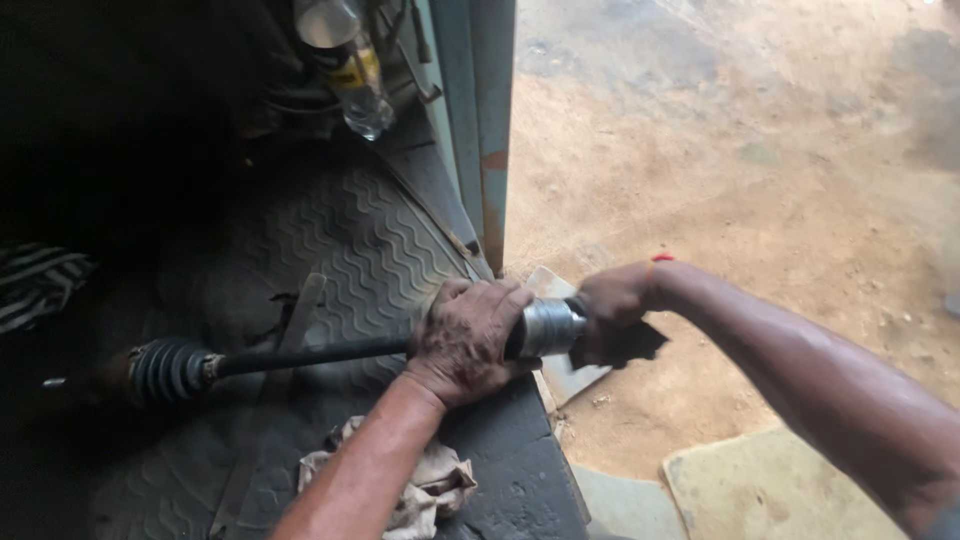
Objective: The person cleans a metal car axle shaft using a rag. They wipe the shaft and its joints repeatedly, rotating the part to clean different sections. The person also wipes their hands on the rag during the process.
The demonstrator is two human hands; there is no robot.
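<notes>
Lower left: drive shaft [300, 356], ribbed rubber boot [168, 369], lying across ridged rubber mat [350, 240]. Centre: left hand [468, 340] clenched around shaft. Right hand [612, 305] gripping metal joint end [550, 327] with dark cloth [625, 345]. Risk: greasy grip may slip, dropping joint onto dirt.

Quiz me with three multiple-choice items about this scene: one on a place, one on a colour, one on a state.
1. Where does the crumpled rag lie?
A. on the ribbed mat, below the left forearm
B. on the sandy ground
C. over the shaft

2. What colour is the band on the right wrist?
A. blue
B. red
C. white

3. How does the left hand meet the shaft?
A. hovers above
B. closed around it
C. flat beside it

Answers: 1 A, the rag rests on the mat; 2 B, the band shows red; 3 B, fingers wrap the shaft.
</notes>
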